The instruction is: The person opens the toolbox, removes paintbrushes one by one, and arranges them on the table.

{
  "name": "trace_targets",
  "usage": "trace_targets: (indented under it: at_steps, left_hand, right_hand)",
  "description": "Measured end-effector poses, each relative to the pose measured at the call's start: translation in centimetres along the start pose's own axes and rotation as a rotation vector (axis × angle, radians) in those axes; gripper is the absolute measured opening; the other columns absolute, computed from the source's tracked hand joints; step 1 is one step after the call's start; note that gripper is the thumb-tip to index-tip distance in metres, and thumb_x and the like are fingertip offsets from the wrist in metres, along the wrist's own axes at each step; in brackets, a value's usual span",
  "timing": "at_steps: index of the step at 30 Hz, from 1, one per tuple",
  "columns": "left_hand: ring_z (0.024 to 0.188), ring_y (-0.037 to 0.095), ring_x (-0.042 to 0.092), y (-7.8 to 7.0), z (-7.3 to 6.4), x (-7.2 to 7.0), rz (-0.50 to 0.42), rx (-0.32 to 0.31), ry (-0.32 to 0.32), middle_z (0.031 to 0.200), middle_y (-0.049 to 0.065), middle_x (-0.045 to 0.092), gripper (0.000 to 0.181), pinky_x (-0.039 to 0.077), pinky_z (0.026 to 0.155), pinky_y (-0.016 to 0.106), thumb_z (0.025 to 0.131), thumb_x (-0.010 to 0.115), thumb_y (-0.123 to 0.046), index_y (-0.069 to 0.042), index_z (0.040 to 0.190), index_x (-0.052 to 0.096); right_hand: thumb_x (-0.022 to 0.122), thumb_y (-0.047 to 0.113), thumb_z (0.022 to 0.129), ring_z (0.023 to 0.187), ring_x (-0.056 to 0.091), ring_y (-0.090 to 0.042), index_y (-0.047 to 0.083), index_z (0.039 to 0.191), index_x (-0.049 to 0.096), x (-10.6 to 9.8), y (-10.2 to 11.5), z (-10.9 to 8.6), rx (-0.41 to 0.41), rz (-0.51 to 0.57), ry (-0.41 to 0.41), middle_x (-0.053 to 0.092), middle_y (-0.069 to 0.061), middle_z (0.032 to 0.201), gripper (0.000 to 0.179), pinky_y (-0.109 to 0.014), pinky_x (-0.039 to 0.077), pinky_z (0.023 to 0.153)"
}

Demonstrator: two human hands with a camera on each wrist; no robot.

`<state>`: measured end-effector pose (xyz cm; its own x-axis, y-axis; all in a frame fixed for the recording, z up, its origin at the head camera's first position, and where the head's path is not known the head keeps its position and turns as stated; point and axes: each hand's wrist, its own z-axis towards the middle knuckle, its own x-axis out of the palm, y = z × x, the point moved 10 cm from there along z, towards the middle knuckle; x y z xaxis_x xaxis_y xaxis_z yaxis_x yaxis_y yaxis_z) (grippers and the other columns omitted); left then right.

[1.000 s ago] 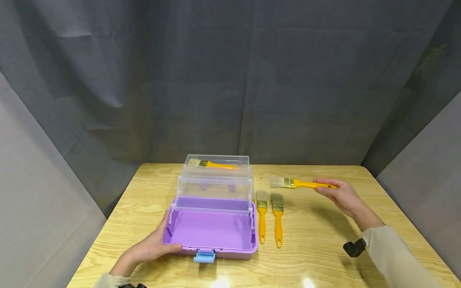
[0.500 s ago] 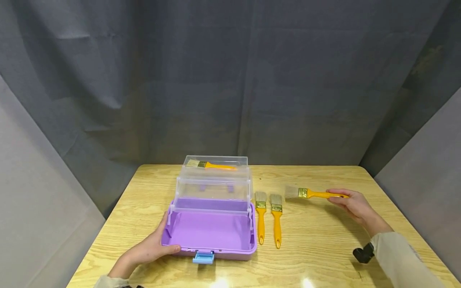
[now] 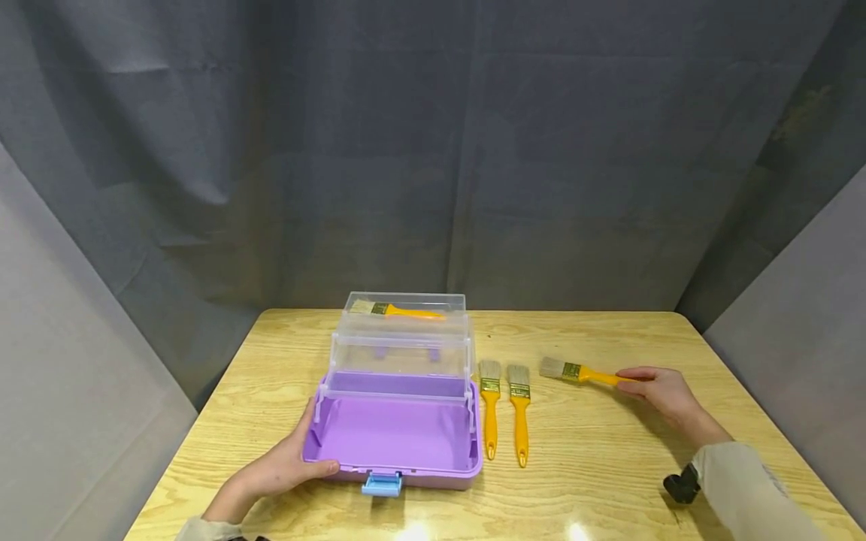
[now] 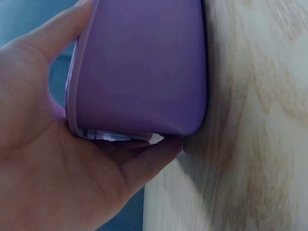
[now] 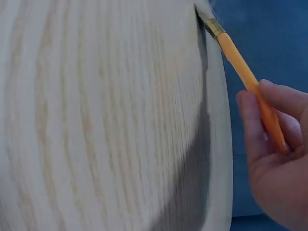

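Observation:
In the head view my right hand (image 3: 666, 394) pinches the yellow handle of a paintbrush (image 3: 583, 373) low over the right part of the table, bristles pointing left. The right wrist view shows this paintbrush (image 5: 243, 65) slanting between thumb and fingers, its bristle end at the table surface. My left hand (image 3: 280, 462) grips the left side of an open purple toolbox (image 3: 399, 473), thumb at the front and fingers round the side. Close up, the left wrist view shows the toolbox wall (image 4: 139, 67) within that hand (image 4: 62, 159). Two more paintbrushes, one (image 3: 490, 413) beside another (image 3: 520, 417), lie right of the toolbox.
Clear plastic trays (image 3: 402, 353) are raised behind the toolbox's purple base; a paintbrush (image 3: 406, 311) lies in the top one. A blue latch (image 3: 382, 484) hangs at the front. Grey curtains (image 3: 433, 165) stand behind the wooden table (image 3: 595, 466).
My right hand has moved right and down with the paintbrush, bringing it close to the table; its bristle end now tilts slightly up-left. The left hand stays on the toolbox.

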<state>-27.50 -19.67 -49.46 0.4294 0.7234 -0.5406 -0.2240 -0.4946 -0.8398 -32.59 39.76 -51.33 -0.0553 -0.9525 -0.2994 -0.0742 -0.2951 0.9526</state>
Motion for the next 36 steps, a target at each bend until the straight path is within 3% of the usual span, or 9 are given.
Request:
trace_targets:
  at_steps: [3,6,11,19,25,36]
  left_hand:
    - [0.138,0.045,-0.003,-0.2,-0.1,0.1,-0.008,0.009,0.005,0.152,0.026,-0.016,0.116,0.004,0.107,0.061,0.082,0.074,-0.026,-0.015,0.148,-0.022]
    - [0.137,0.047,-0.003,-0.5,-0.2,0.2,-0.015,0.027,0.012,0.152,0.027,-0.016,0.117,0.004,0.106,0.062,0.082,0.074,-0.023,-0.013,0.148,-0.022]
    - [0.137,0.047,-0.004,-0.5,-0.2,0.2,-0.015,0.022,0.015,0.152,0.027,-0.017,0.117,0.004,0.106,0.062,0.082,0.074,-0.025,-0.012,0.148,-0.022]
    - [0.139,0.043,-0.001,-0.1,-0.1,0.1,-0.002,-0.011,0.008,0.153,0.024,-0.015,0.116,0.005,0.107,0.059,0.083,0.073,-0.028,-0.017,0.148,-0.022]
    - [0.138,0.045,0.0,-0.4,-0.1,0.1,-0.003,-0.001,0.006,0.153,0.026,-0.014,0.116,0.006,0.107,0.06,0.082,0.074,-0.028,-0.017,0.148,-0.021]
    - [0.138,0.044,-0.002,-0.4,-0.2,0.2,-0.009,-0.012,0.013,0.153,0.025,-0.014,0.116,0.006,0.107,0.061,0.082,0.074,-0.024,-0.015,0.149,-0.021]
  right_hand:
    - [0.071,0.01,0.085,0.081,0.067,-0.015,-0.018,0.117,0.056,0.8,0.0,-0.2,0.03,-0.124,0.013,0.066,-0.013,0.099,0.045,-0.034,0.056,0.075]
    - [0.071,0.013,0.084,0.074,0.066,-0.023,-0.013,0.111,0.06,2.0,0.2,-0.6,0.062,-0.269,0.054,0.067,-0.011,0.089,0.039,-0.034,0.056,0.066]
    - [0.067,0.011,0.086,0.064,0.064,-0.026,-0.013,0.11,0.057,5.2,0.6,-1.7,0.101,-0.305,0.206,0.066,-0.013,0.077,0.036,-0.035,0.054,0.056]
    - [0.061,0.014,0.09,0.065,0.067,-0.025,-0.008,0.098,0.06,9.4,0.4,-3.1,0.154,-0.223,0.413,0.066,-0.012,0.072,0.024,-0.032,0.055,0.053]
    - [0.057,0.015,0.093,0.068,0.069,-0.022,-0.01,0.097,0.061,11.5,-0.6,-3.6,0.247,-0.021,0.504,0.069,-0.016,0.077,0.025,-0.029,0.057,0.059]
    - [0.047,0.009,0.098,0.088,0.068,-0.027,-0.013,0.106,0.06,14.0,-1.5,-4.8,0.35,0.29,0.625,0.069,-0.021,0.095,0.027,-0.039,0.053,0.082]
